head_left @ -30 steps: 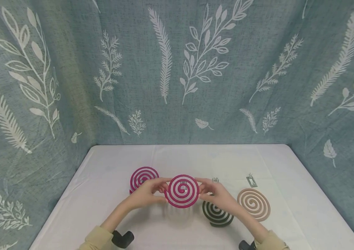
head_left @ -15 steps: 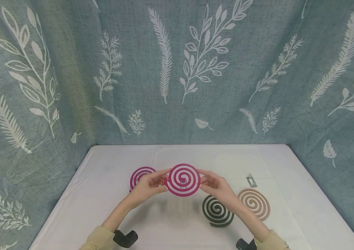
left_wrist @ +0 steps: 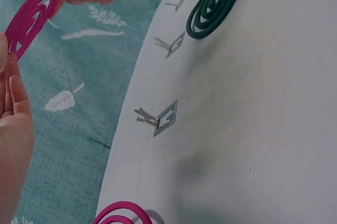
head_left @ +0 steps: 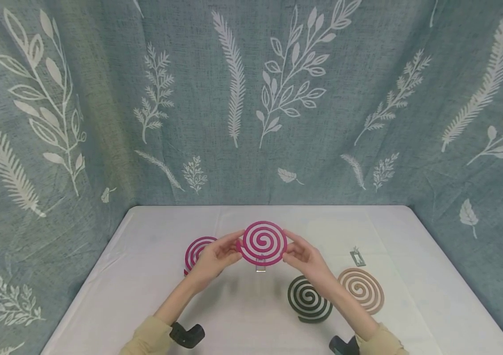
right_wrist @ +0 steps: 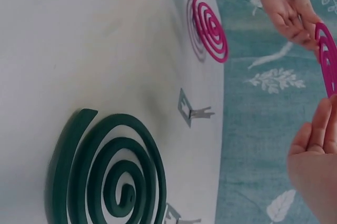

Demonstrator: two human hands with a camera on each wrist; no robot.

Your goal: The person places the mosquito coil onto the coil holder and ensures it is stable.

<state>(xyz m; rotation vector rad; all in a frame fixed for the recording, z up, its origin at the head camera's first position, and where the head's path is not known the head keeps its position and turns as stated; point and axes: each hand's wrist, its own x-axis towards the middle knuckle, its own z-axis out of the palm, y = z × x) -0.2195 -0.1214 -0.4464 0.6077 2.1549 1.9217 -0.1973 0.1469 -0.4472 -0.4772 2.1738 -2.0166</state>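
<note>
Both hands hold a pink mosquito coil (head_left: 263, 242) up above the table, its spiral face towards the head camera. The left hand (head_left: 213, 257) pinches its left edge between thumb and fingers; the right hand (head_left: 308, 256) pinches the right edge the same way. Behind and just below the coil in the head view stands a small metal coil stand (head_left: 261, 269), which the left wrist view shows whole, its prongs (left_wrist: 147, 116) bent up from a flat frame. Partly behind the left hand, a second pink coil (head_left: 188, 259) sits raised over its shadow.
A dark green coil (head_left: 308, 301) lies below the right forearm, with a tan coil (head_left: 361, 291) to its right. Another metal stand (head_left: 358, 257) is behind the tan coil. One more stand (left_wrist: 176, 46) shows near the green coil. A patterned curtain (head_left: 251, 98) surrounds the white table (head_left: 251, 325).
Both hands have lifted the pink coil upward and slightly right in the head view, uncovering the metal stand's lower part. The coils on the table have stayed put.
</note>
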